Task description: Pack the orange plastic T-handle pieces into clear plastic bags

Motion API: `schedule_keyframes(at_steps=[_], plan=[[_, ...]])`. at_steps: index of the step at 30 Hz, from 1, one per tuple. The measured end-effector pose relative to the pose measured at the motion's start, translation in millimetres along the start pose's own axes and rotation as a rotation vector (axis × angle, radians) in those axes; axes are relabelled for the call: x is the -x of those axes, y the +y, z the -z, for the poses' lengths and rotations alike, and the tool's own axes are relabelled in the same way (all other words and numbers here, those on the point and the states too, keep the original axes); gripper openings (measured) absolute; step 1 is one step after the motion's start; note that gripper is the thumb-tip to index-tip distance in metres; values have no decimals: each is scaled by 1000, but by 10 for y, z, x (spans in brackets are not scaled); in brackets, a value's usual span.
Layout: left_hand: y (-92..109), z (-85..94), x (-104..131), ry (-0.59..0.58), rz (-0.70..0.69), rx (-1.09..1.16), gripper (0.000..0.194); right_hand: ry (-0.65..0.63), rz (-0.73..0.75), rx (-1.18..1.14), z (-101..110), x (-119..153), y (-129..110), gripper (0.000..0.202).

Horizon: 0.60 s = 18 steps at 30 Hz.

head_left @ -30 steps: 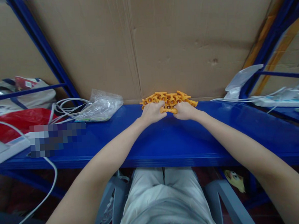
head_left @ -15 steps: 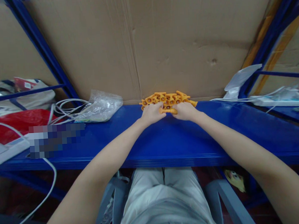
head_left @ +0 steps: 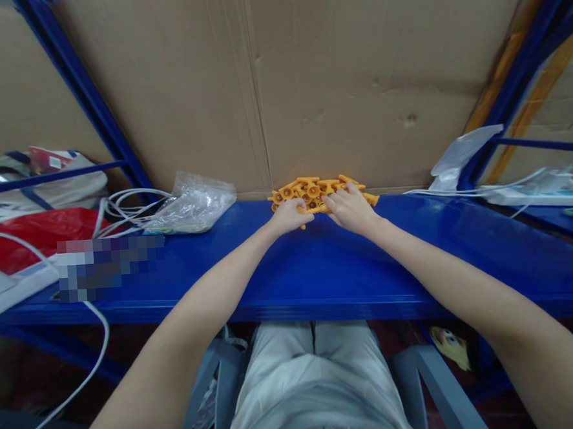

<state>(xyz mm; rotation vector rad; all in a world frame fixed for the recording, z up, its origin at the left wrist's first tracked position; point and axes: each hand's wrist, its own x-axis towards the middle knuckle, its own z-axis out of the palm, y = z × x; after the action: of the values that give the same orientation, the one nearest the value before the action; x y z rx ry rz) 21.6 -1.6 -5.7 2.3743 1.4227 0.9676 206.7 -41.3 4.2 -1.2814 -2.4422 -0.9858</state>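
Fingers of L hand (head_left: 289, 217) are pinching one end of orange piece (head_left: 321, 208), and R hand (head_left: 351, 209) is bending its fingers over the other end; whether these are really clamping, I cannot tell. The piece is sitting btwn both hands, at the near side of orange pile (head_left: 310, 190), above blue shelf (head_left: 319, 264). For good handling, IMO, L hand should be holding firm w/o squeezing too hard, and R fingertips should be working along the piece's length, i.e. not twisting sideways. Knuckles are being v. close to the pile, so small moves are seeming safer.
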Motion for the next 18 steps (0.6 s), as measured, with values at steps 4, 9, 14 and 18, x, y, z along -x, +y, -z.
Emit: schedule_keyframes(at_steps=[4,9,14,18], plan=[[-4,14,5,-4,-19,-52,12,-25,-7,-96,-15,9,5,37],[8,25,7,1,-15,-91,10,-36,16,-120,-41,22,23,41],[18,26,13,-2,-21,-116,10,-25,10,-195,-87,25,52,36],[26,22,22,16,-31,-127,11,-21,9,-315,-123,20,83,31]])
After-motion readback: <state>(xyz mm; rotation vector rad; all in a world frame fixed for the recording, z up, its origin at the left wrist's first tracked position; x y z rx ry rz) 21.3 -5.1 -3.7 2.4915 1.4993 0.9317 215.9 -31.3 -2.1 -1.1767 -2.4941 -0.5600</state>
